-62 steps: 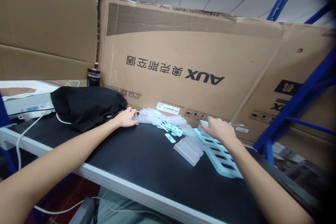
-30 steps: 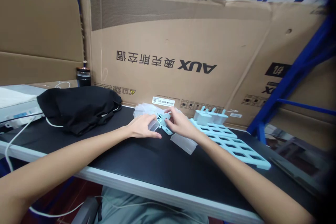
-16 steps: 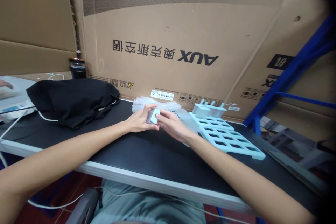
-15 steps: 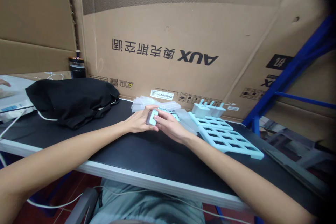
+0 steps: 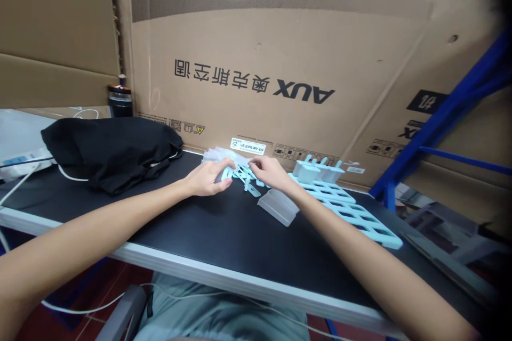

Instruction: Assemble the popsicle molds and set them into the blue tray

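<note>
My left hand [image 5: 208, 177] is wrapped around a popsicle mould [image 5: 227, 173], whose light blue end shows between the fingers; the rest of it is hidden by the hand. Fingertips pinched together, my right hand [image 5: 272, 171] is just above a loose heap of light blue popsicle sticks [image 5: 251, 187]. Whatever it may hold is too small to make out. Below the right wrist a clear plastic mould cup [image 5: 280, 206] lies on the black table. More clear cups [image 5: 216, 154] are piled behind my left hand.
A light blue rack [image 5: 386, 235] with rows of slots lies to the right, partly behind my right forearm. Several moulds with sticks [image 5: 308, 171] stand in its far end. A black cloth [image 5: 108, 152] covers the table's left, and a large cardboard box [image 5: 256, 37] rises behind.
My hands were together on the mould; now they are apart. The mould stays in my left hand, tilted differently, while my right hand has moved over the sticks, revealing them.
</note>
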Demonstrator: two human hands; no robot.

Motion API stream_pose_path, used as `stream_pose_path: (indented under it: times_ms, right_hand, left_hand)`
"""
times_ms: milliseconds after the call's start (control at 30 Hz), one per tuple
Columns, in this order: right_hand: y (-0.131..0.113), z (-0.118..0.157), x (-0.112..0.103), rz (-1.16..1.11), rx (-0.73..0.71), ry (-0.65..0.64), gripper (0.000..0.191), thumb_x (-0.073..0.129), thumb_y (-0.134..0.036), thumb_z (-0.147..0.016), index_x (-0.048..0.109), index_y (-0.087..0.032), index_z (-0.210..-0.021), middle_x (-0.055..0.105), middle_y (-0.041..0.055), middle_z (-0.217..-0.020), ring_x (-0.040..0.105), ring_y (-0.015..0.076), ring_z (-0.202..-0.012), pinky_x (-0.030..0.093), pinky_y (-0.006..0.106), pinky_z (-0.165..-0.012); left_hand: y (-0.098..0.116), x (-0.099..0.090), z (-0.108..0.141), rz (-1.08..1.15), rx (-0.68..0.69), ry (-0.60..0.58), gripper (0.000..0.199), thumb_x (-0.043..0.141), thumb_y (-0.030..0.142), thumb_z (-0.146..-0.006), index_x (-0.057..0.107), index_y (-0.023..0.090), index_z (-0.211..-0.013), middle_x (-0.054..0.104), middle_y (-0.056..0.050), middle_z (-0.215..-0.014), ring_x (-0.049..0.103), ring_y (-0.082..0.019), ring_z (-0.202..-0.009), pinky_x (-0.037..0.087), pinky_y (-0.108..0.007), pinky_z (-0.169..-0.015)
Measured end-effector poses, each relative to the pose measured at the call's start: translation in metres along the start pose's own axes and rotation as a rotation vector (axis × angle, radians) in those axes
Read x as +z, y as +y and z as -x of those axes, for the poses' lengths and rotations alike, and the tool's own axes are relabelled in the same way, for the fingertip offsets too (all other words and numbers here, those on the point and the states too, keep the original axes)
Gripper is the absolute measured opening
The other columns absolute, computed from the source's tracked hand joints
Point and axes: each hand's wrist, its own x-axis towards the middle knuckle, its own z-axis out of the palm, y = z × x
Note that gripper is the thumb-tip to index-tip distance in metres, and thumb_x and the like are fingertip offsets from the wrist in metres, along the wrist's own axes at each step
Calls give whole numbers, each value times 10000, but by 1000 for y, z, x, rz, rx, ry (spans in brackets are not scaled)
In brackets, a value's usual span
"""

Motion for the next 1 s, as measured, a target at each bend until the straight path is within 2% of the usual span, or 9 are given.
stream_pose_path:
  times_ms: [67,167,267,367,433,567,667,800,1000]
  right_hand:
    - [10,-17,3,210,20,-138,233,543,-339,-783,683,-158,-825,658,55,-735,596,170,-730,401,252,-648]
    - [14,-33,17,298,58,-266,268,653,-337,-672,678,-130,-840,664,77,-725,601,191,-698,387,248,-578]
    - [13,-39,29,271,98,-317,238,663,-207,-601,673,-119,-822,647,71,-642,579,176,-587,368,246,-501]
    - [15,-43,28,238,131,-332,199,633,-134,-576,662,-130,-772,599,44,-526,547,168,-507,357,254,-469]
    - [17,-44,22,216,134,-303,170,635,-133,-580,649,-143,-749,588,35,-513,548,171,-518,365,261,-486]
    - [15,-39,0,122,73,-141,84,542,-208,-749,609,-160,-764,647,57,-695,569,150,-639,399,259,-573]
    - [2,-29,-15,-267,-108,-24,174,478,-292,-845,591,-159,-854,648,64,-822,562,128,-680,432,256,-603]
    - [-17,-18,-21,-718,-238,-37,285,536,-406,-842,570,-154,-970,625,70,-871,561,115,-670,480,282,-623]
    - [-20,-15,-12,-761,-204,43,356,564,-452,-823,510,-162,-1023,630,63,-835,542,95,-583,437,258,-514]
  left_hand:
    - [-1,-1,1,-11,-12,-18,412,368,500,-878,472,187,-1126,431,51,-589,430,-136,-519,324,-246,-558]
    - [-2,0,2,33,-36,-38,415,356,493,-895,453,192,-1163,466,34,-644,454,-144,-557,361,-264,-595]
    - [-3,4,0,135,-42,-37,472,388,486,-895,362,193,-1263,548,-43,-903,533,-180,-732,424,-322,-720]
    - [-6,11,0,249,-35,-11,556,443,452,-884,244,199,-1338,462,-120,-1195,516,-241,-1017,406,-395,-897]
    - [-8,16,-1,318,-38,-18,555,477,418,-874,245,210,-1333,437,-118,-1213,494,-250,-1071,391,-421,-942]
    - [-14,24,-1,495,-84,-61,433,508,346,-863,328,211,-1233,501,-45,-946,549,-178,-818,484,-397,-791]
    - [-16,27,-3,589,-108,-34,380,549,307,-846,361,208,-1161,501,-53,-977,563,-153,-811,512,-365,-747]
    - [-16,26,-4,663,-136,4,418,613,283,-810,344,198,-1118,503,-87,-1063,598,-162,-890,518,-382,-799]
    - [-11,22,-6,729,-175,-8,454,655,301,-782,337,194,-1087,535,-92,-1051,644,-169,-830,539,-371,-738]
